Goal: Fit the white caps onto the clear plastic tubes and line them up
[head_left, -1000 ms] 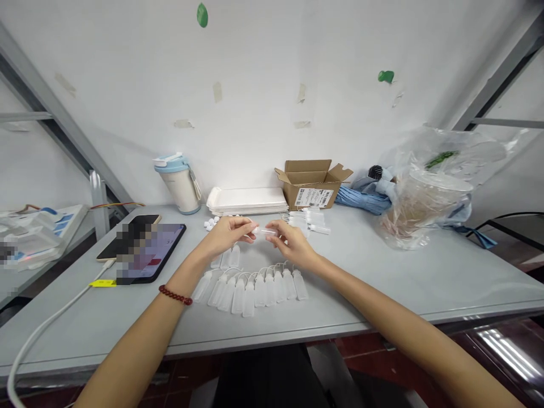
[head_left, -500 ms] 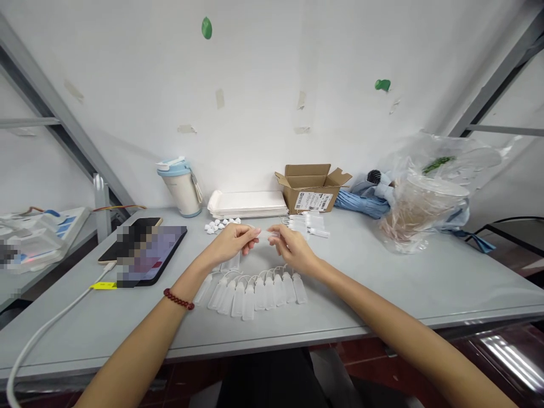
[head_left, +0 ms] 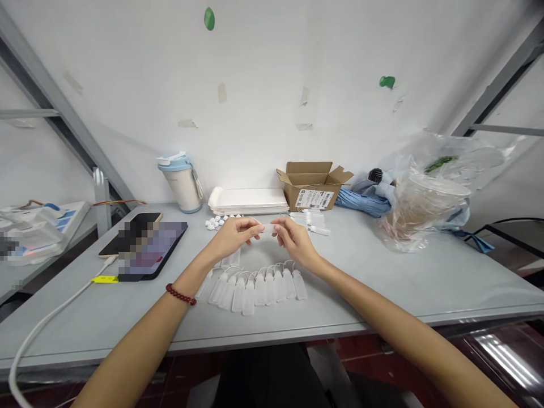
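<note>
A small translucent plastic bottle [head_left: 268,228] is held level above the table between my two hands. My left hand [head_left: 238,233] pinches its left end, and the fingers of my right hand [head_left: 294,238] close on its right end. Fingertips cover much of the bottle, so its neck is hard to make out. Below the hands, several similar bottles [head_left: 249,298] with thin white loops at their necks lie in a fanned row. More bottles [head_left: 312,218] lie beyond my right hand. Several small white caps [head_left: 216,221] sit in a pile behind my left hand.
Along the wall stand a blue-lidded cup [head_left: 182,184], a stack of white flat packs [head_left: 250,201] and an open cardboard box [head_left: 314,190]. Blue cloth [head_left: 363,201] and a plastic-wrapped container [head_left: 425,212] lie right. Two phones [head_left: 153,255] and a white cable [head_left: 55,314] lie left.
The hands have come slightly closer together, with my right hand's fingers now nearer the bottle's end. The view has tilted a little; the row of bottles looks the same.
</note>
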The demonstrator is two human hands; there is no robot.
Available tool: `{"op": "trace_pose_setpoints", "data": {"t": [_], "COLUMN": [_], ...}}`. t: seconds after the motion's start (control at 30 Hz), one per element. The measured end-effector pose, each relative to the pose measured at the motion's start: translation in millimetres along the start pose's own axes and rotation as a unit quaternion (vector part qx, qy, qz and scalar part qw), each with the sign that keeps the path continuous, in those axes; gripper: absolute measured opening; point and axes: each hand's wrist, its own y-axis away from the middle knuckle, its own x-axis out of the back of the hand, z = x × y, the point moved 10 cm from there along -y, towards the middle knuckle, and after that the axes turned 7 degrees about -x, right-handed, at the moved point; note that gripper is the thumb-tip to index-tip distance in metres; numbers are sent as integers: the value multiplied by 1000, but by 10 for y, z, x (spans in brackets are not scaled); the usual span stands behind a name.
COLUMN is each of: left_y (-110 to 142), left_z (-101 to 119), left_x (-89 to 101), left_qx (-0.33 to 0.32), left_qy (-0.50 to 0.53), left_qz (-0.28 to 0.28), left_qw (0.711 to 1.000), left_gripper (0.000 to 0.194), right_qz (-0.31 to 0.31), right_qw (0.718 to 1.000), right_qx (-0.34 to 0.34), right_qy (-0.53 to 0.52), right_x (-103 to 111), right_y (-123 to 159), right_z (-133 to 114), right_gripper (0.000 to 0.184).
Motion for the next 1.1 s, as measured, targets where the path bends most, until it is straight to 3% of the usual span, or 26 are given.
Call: {"op": "trace_pose_setpoints", "data": {"t": [0.13, 0.33, 0.43, 0.53, 0.67, 0.83, 1.1], "left_y": [5, 7, 11, 12, 20, 33, 12], "left_z": [-67, -108, -120, -55, 36, 19, -7], "left_x": [-30, -54, -61, -49, -51, -63, -17], "left_qx": [22, 34, 42, 20, -7, 4, 8], "left_qy": [28, 59, 75, 74, 59, 45, 10], "left_qz": [-19, -18, -25, -34, -43, -40, -29], "left_qw": [999, 998, 996, 996, 997, 998, 1000], "left_gripper": [42, 40, 39, 32, 24, 25, 25], "right_qz": [15, 15, 8, 2, -42, -108, -110], "right_qw": [998, 985, 982, 989, 999, 977, 980], "right_qx": [29, 119, 129, 96, -6, -117, -104], "right_qy": [54, 127, 135, 113, 15, -144, -131], "right_x": [19, -26, -46, -35, -67, -204, -220], "right_y": [26, 63, 82, 85, 64, 53, 17], "right_z": [-49, -186, -230, -234, -110, 94, 114], "right_gripper": [21, 22, 22, 24, 25, 37, 36]}}
